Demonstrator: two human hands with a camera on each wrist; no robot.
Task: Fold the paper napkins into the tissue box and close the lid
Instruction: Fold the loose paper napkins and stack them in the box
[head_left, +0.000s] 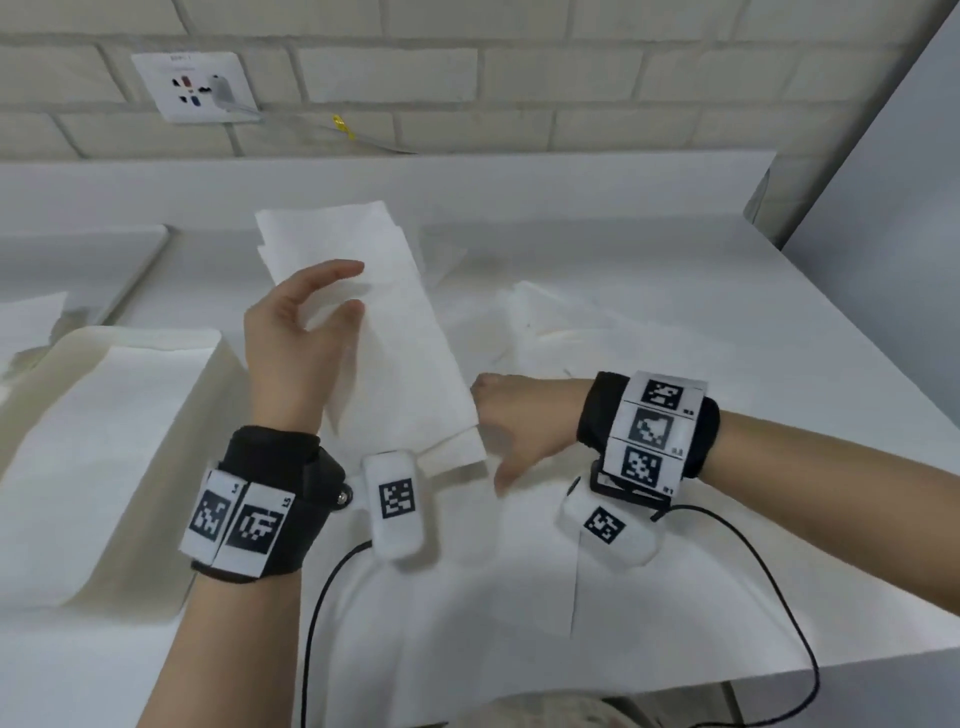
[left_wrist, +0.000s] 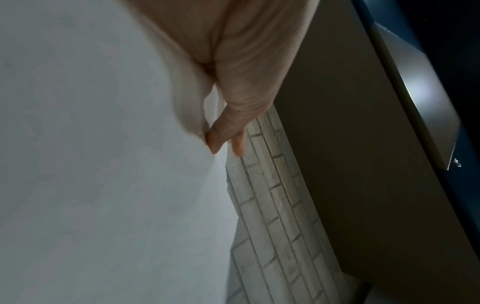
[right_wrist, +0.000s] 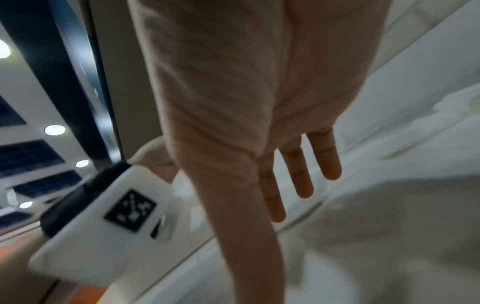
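A long folded white napkin (head_left: 395, 353) is lifted at an angle over the middle of the white table (head_left: 675, 322). My left hand (head_left: 358, 289) grips its left edge; in the left wrist view the thumb of that hand (left_wrist: 221, 144) pinches the paper (left_wrist: 103, 144) against the fingers. My right hand (head_left: 506, 457) sits beside the napkin's lower right corner, and its fingers (right_wrist: 298, 181) are straight and hold nothing. The cream tissue box (head_left: 208, 467) stands open at the left with white paper lying inside it.
Loose napkins (head_left: 550, 322) lie crumpled on the table behind my right hand. A flat white panel (head_left: 135, 265) lies at the far left. A brick wall with a socket (head_left: 197, 85) is behind. Black cables (head_left: 332, 597) hang off the near table edge.
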